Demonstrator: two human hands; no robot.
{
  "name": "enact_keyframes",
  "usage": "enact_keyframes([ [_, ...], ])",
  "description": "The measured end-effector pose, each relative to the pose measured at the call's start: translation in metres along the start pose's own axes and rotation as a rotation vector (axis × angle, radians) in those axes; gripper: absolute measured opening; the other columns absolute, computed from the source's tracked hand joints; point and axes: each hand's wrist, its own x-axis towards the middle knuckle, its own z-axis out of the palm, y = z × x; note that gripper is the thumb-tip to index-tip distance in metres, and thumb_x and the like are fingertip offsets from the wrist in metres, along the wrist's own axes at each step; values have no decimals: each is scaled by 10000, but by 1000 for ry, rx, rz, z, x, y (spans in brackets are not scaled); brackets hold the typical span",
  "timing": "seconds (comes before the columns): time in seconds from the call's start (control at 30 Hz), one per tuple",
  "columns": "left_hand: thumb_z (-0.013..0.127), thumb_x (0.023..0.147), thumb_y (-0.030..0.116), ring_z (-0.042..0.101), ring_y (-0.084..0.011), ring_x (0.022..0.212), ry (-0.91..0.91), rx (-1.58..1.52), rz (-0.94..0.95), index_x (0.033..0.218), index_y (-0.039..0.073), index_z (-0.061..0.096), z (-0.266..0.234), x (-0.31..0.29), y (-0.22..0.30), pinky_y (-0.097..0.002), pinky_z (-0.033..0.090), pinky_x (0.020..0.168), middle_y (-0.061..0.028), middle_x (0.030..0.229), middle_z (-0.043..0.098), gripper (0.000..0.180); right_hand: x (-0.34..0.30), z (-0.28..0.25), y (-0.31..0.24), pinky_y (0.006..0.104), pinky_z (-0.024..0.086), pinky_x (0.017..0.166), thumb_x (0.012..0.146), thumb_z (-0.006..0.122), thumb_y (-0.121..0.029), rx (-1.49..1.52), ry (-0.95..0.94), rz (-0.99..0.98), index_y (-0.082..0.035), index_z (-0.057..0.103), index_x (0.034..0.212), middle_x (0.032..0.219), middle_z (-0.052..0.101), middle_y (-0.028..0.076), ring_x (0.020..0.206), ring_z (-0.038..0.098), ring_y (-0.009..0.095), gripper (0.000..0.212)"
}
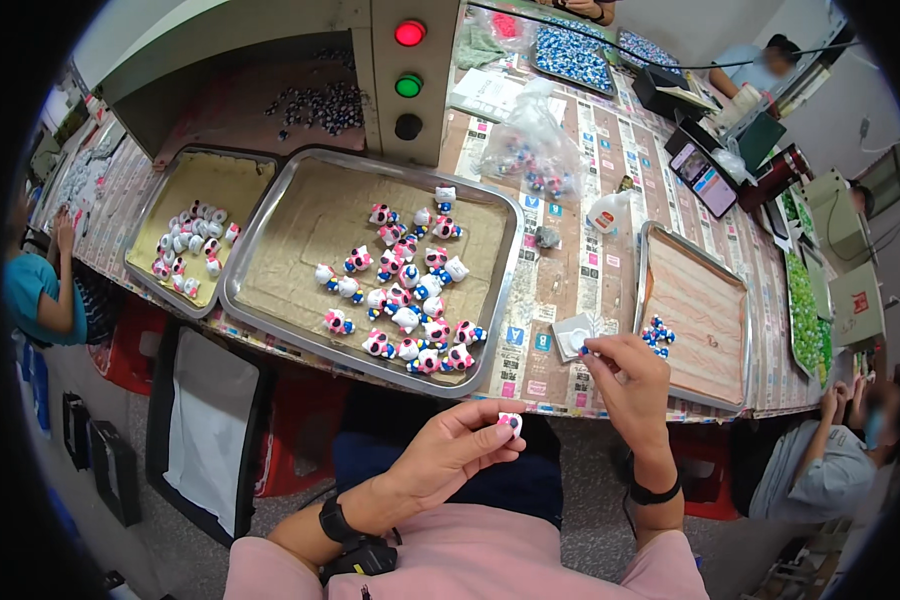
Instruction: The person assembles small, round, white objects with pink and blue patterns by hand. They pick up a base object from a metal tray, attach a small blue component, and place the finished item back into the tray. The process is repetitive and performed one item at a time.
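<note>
My left hand [450,448] is closed on a small figurine head [511,424], white and pink with a dark spot, pinched between thumb and fingers in front of the table edge. To its right, my right hand [630,378] pinches a tiny blue piece [584,351] in its fingertips, over a small white square pad [573,336]. Several small blue-and-white figurine bodies [658,335] lie in the metal tray [746,345] just right of that hand. Many white, pink and blue cat figurines [407,290] lie in the large metal tray [300,165] on the left.
A smaller tray [175,165] with white heads [192,230] stands farther left. Behind it rises a machine housing [405,130] with coloured buttons. A white bottle [606,212], a plastic bag [535,150] and a phone [703,180] are farther back. People sit around the table.
</note>
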Motion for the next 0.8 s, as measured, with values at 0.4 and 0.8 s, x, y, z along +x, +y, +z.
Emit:
enact_keyframes([
  [0.4,589,936,56,622,-182,1048,25,72,4,1269,14,545,9,9,-3,-279,542,888,-98,1162,620,338,-42,-6,-35,239,511,644,788,745,-17,487,-173,82,-33,730,991,904,699,97,740,648,135,205],
  [0.8,654,890,52,664,-192,951,13,355,94,1193,-19,609,13,5,1,-302,556,861,-124,1091,648,315,-42,-4,-29,268,534,651,751,748,35,506,-271,9,-17,731,945,844,711,106,763,681,174,202],
])
